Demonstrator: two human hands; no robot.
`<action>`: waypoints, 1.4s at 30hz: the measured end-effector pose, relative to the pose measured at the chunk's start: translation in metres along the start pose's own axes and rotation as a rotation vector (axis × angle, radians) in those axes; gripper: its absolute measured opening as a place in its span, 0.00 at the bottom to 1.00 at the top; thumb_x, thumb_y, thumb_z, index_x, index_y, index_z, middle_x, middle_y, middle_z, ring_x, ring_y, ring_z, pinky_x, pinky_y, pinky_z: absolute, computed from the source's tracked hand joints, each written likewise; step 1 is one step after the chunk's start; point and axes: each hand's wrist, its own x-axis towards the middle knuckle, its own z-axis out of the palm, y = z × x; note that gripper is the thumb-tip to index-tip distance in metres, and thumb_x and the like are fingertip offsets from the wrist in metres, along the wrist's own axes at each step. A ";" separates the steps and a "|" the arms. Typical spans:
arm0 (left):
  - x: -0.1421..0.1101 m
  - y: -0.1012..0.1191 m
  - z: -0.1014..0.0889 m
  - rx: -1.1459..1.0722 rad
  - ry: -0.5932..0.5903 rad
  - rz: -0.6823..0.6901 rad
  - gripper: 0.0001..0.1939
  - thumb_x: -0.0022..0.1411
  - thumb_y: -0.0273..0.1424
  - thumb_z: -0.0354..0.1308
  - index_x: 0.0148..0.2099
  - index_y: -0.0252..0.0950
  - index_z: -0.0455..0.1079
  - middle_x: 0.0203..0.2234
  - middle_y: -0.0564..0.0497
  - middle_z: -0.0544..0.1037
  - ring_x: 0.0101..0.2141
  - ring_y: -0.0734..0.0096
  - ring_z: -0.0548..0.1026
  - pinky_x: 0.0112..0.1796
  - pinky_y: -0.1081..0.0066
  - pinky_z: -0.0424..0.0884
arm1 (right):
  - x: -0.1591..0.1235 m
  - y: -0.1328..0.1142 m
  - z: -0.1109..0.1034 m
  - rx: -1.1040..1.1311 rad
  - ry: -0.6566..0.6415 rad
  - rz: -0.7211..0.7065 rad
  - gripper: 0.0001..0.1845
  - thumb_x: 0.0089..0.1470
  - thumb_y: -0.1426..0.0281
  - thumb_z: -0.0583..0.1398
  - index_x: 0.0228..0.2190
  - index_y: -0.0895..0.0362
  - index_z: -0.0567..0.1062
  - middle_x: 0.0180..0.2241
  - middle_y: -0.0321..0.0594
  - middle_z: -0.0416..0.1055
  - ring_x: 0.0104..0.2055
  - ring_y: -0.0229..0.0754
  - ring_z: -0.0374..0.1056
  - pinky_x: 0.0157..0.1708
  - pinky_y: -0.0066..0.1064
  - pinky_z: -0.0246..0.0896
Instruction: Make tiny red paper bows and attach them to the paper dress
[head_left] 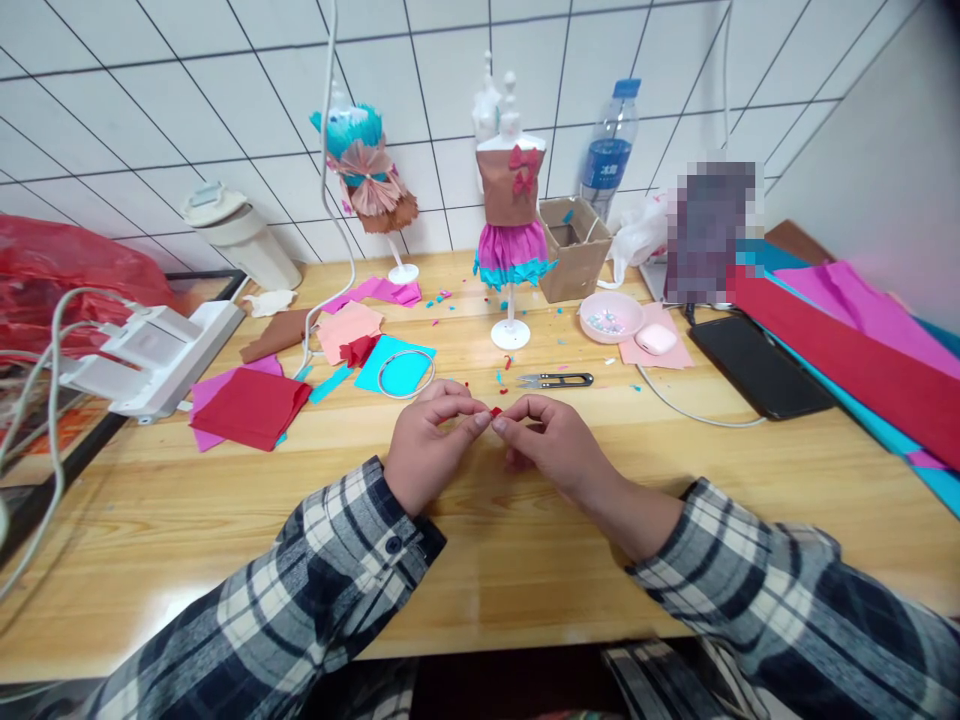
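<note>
A tiny red piece of crepe paper point(496, 411) is pinched between the fingertips of both hands, above the middle of the table. My left hand point(435, 440) closes thumb and forefinger on its left side, and my right hand point(559, 445) does the same on its right. Most of the piece is hidden by the fingers. Just beyond my hands lie black thread snips point(559, 380). Behind them stands a small mannequin point(511, 200) in a brown top with red bows and a purple and blue skirt. A silvery ring point(385, 392) lies on blue paper point(375, 365) near my left hand.
Red paper squares point(251, 408) and a power strip point(176, 355) lie at left. A second dressed mannequin point(367, 170), a cup point(247, 235), a cardboard box point(574, 265) and a bottle point(609, 150) stand along the wall. At right are a pink bowl point(611, 335), a phone point(769, 370) and long paper strips point(862, 350).
</note>
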 end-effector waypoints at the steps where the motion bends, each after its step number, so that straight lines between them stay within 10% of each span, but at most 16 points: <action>1: 0.000 -0.002 0.001 -0.065 -0.003 -0.035 0.06 0.56 0.33 0.62 0.30 0.36 0.76 0.29 0.50 0.72 0.35 0.68 0.71 0.40 0.66 0.68 | 0.000 -0.001 0.000 0.029 -0.014 0.007 0.13 0.46 0.61 0.66 0.27 0.57 0.72 0.18 0.31 0.68 0.20 0.34 0.66 0.21 0.26 0.64; 6: 0.000 -0.005 -0.002 -0.123 -0.021 -0.015 0.07 0.58 0.33 0.61 0.31 0.36 0.76 0.30 0.50 0.72 0.35 0.68 0.71 0.39 0.67 0.69 | 0.000 -0.006 -0.007 0.213 -0.132 0.094 0.15 0.42 0.62 0.69 0.29 0.58 0.74 0.27 0.34 0.72 0.26 0.34 0.68 0.22 0.25 0.69; 11: -0.001 0.003 -0.017 0.285 -0.090 0.513 0.05 0.60 0.26 0.60 0.36 0.39 0.76 0.30 0.51 0.74 0.34 0.70 0.71 0.39 0.66 0.66 | 0.004 -0.007 -0.021 0.213 -0.319 0.283 0.15 0.40 0.66 0.70 0.32 0.58 0.76 0.32 0.37 0.75 0.28 0.33 0.68 0.21 0.23 0.68; 15: 0.000 0.002 -0.026 0.456 -0.126 0.730 0.07 0.59 0.25 0.60 0.38 0.41 0.75 0.30 0.51 0.76 0.35 0.69 0.70 0.39 0.65 0.66 | 0.006 -0.010 -0.028 -0.029 -0.323 0.151 0.14 0.43 0.69 0.68 0.35 0.56 0.76 0.31 0.38 0.75 0.30 0.36 0.69 0.22 0.24 0.67; 24: 0.004 -0.006 -0.024 0.489 -0.284 0.829 0.09 0.64 0.26 0.54 0.41 0.42 0.74 0.31 0.51 0.78 0.35 0.68 0.70 0.40 0.63 0.65 | 0.014 -0.013 -0.043 -0.723 -0.309 -0.376 0.04 0.49 0.73 0.65 0.29 0.55 0.81 0.31 0.37 0.73 0.36 0.38 0.69 0.37 0.30 0.62; 30: 0.001 -0.006 -0.017 0.506 -0.378 0.926 0.08 0.64 0.26 0.54 0.42 0.42 0.73 0.32 0.54 0.79 0.35 0.69 0.69 0.40 0.65 0.63 | 0.018 -0.014 -0.047 -0.845 -0.454 -0.460 0.06 0.50 0.76 0.63 0.30 0.56 0.80 0.30 0.36 0.72 0.34 0.36 0.67 0.36 0.28 0.60; 42: -0.001 0.001 -0.003 0.837 -0.431 0.673 0.09 0.60 0.26 0.53 0.35 0.39 0.76 0.29 0.50 0.77 0.34 0.64 0.70 0.39 0.61 0.61 | -0.008 -0.022 -0.032 -1.380 -0.223 -0.723 0.09 0.58 0.71 0.55 0.32 0.56 0.75 0.34 0.40 0.69 0.38 0.42 0.63 0.35 0.32 0.55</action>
